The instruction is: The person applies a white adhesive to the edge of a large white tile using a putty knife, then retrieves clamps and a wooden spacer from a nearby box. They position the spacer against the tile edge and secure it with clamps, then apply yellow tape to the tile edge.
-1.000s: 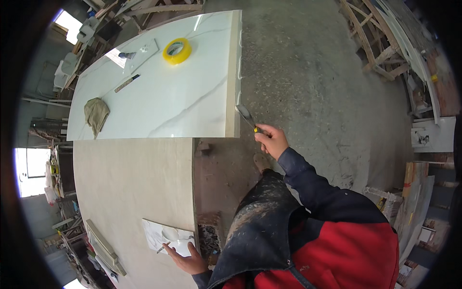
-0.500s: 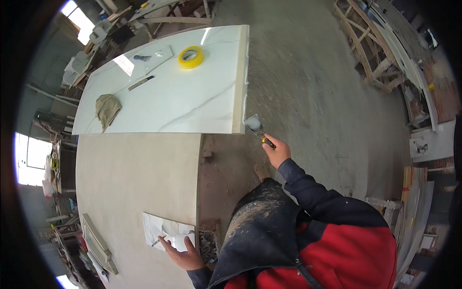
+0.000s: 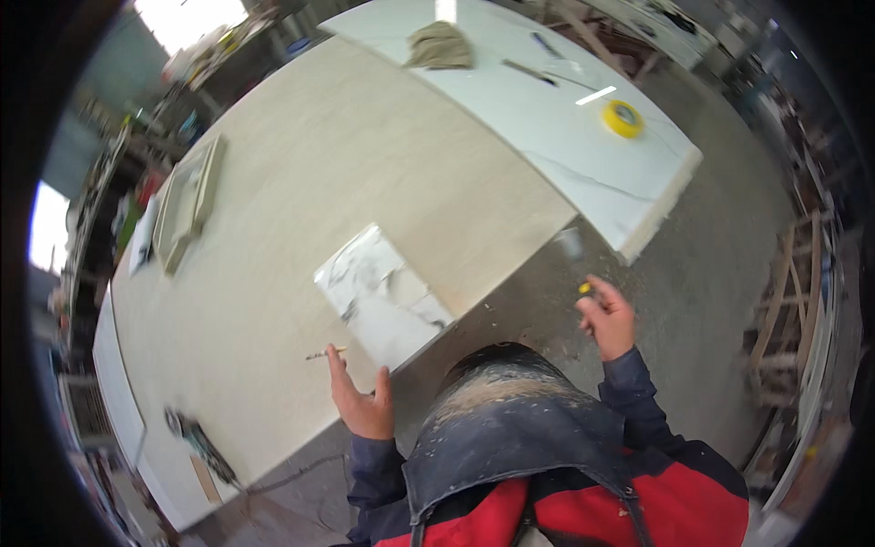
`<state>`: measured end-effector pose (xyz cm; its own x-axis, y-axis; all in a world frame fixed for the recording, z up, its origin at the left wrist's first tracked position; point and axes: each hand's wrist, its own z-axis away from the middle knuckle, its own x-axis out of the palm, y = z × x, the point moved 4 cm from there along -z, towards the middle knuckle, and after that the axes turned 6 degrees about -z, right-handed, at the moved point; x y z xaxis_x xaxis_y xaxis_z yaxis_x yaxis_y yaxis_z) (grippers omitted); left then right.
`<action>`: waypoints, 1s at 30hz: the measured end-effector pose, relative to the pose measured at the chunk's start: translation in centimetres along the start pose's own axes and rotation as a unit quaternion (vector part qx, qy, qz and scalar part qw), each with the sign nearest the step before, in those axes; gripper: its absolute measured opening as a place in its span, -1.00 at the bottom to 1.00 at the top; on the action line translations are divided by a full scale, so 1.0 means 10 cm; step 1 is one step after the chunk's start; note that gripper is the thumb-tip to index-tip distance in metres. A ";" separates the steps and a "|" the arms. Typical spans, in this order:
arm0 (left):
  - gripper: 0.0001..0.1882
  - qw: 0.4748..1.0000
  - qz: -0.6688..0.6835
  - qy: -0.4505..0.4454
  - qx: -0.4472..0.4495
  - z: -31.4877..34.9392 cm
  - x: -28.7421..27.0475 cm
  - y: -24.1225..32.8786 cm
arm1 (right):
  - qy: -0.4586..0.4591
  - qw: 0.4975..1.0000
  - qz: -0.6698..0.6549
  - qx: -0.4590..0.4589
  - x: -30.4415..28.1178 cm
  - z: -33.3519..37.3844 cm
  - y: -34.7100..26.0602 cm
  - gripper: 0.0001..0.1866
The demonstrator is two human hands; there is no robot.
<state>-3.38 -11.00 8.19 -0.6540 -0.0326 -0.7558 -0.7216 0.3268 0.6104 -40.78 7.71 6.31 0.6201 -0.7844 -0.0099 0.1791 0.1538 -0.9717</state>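
Scraper with a motion-blurred blade and a yellow-marked handle, held in the right hand. Thumb and fingers of this hand pinch the handle near its yellow end, while the blade points away from the wearer, over the gap between a large beige slab and the corner of a glossy white slab. Left hand: thumb and fingers are spread apart, with a thin stick clasped between the fingertips. The thumb lies just beside the lower corner of a marbled tile; whether the two touch cannot be told. The tile lies flat on the beige slab near its front edge and shows grey veining.

Upper right: the white slab carries a crumpled olive cloth, a narrow dark-ended tool and a yellow tape roll lying flat. A pale strip runs along the slab's right-hand edge.

Left side: a pale frame rests on the far left part of the beige slab. Nearer the wearer, a greenish power tool lies by the slab's lower left corner, with a dark cord close by. Lower centre: a dark apron, stained with light smears, covers the wearer's front between the two forearms.
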 end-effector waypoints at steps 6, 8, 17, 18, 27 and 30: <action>-0.13 0.989 0.055 0.045 -0.130 0.28 -0.37 -0.31 | -0.292 0.923 -0.045 0.247 1.58 0.24 0.03 -0.62; -0.16 0.984 0.061 0.052 -0.160 0.39 -0.46 -0.43 | -0.315 0.887 -0.070 0.332 1.86 0.34 0.05 -0.65; -0.29 0.978 0.108 0.063 -0.165 0.52 -0.54 -0.04 | -0.378 0.866 -0.055 0.322 2.56 0.36 0.65 -0.73; -0.29 0.981 0.120 0.058 -0.144 0.49 -0.53 0.12 | -0.412 0.860 -0.002 0.302 2.52 0.39 0.69 -0.69; -0.29 0.895 0.404 -0.140 0.129 0.39 0.28 2.46 | -0.440 0.870 -0.065 0.212 0.23 0.16 0.26 -0.49; -0.20 0.759 0.555 -0.281 0.194 0.63 0.77 3.46 | -0.368 0.904 -0.129 0.175 -0.94 -0.15 0.11 -0.48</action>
<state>-31.96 5.99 22.05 -0.5304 0.8387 0.1235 0.3952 0.1157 0.9113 -47.53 14.32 4.97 0.8406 -0.2294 0.4907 0.5408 0.3050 -0.7839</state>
